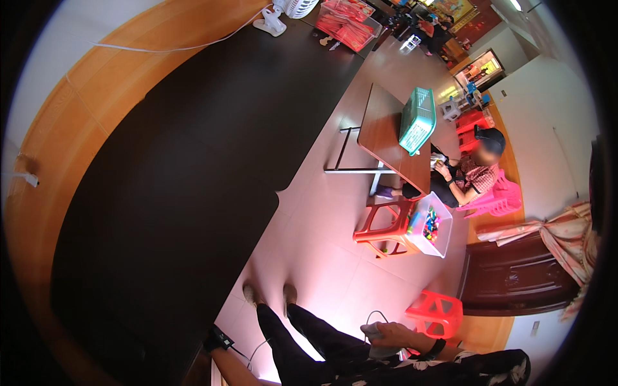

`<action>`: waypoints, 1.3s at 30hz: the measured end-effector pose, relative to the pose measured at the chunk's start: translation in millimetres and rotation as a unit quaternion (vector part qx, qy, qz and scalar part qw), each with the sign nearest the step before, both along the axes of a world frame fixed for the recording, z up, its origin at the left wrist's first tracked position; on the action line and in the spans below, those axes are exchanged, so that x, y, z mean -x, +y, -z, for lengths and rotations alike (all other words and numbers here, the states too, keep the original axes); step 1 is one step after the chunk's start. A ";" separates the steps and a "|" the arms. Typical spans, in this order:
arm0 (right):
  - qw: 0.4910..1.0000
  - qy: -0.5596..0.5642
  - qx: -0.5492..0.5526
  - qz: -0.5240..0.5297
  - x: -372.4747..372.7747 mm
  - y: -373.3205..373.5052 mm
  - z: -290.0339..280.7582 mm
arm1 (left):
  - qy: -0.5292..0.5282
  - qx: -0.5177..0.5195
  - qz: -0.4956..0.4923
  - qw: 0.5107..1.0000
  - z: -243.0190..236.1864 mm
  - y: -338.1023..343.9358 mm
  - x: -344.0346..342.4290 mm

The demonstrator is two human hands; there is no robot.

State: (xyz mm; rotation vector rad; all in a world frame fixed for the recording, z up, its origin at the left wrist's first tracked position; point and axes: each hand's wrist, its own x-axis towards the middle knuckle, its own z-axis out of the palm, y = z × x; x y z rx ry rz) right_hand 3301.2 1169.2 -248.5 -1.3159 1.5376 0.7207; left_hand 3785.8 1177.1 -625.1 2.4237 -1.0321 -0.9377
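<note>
My right hand (394,335) is in front of my body at the lower right, its fingers closed round a soft-looking grey thing (372,330) whose kind I cannot make out. A thin dark cable loops above it, and a black band circles that wrist. My left hand (212,339) is at the lower left, beside the edge of the long black table (193,167). A small black device (223,337) with a cable sits at that hand or wrist. The fingers there are dark and mostly hidden.
Beyond the floor, a person sits at a brown folding table (386,122) bearing a green basket (418,121). A clear bin (444,241) of colourful pieces rests on a red stool (370,235). Another red stool (438,313) stands at right. Red packets (344,26) lie at the black table's far end.
</note>
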 end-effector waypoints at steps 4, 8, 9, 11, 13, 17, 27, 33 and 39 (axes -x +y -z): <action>1.000 -0.003 -0.005 -0.014 -11.2 -12.6 -3.7 | 0.080 0.063 -0.005 0.995 42.6 -27.6 9.8; 0.999 -0.017 -0.012 -0.026 -13.9 -14.7 -0.9 | 0.147 0.119 -0.016 0.982 61.3 -47.2 13.8; 1.000 -0.018 -0.011 -0.021 -16.3 -15.1 -1.0 | 0.162 0.130 -0.018 0.978 63.1 -48.7 13.8; 0.999 0.005 -0.007 -0.034 -20.3 -18.4 -3.3 | 0.193 0.150 -0.021 0.969 64.6 -50.6 14.1; 1.000 0.003 0.005 -0.015 -22.1 -13.4 -7.5 | 0.224 0.167 -0.020 0.960 64.0 -52.5 14.7; 0.999 -0.033 0.042 0.004 -14.1 8.1 -2.6 | 0.282 0.206 -0.015 0.937 56.8 -64.9 18.1; 0.975 -0.073 0.071 0.197 -6.8 56.3 -25.9 | 0.478 0.243 -0.105 0.838 -73.6 -71.2 42.6; 0.960 -0.114 0.098 0.238 45.7 100.7 -15.6 | 0.568 0.141 -0.132 0.800 -177.8 -89.9 154.5; 0.931 -0.083 0.196 0.295 116.1 166.4 -13.2 | 0.559 0.045 0.005 0.828 -216.1 -67.4 262.2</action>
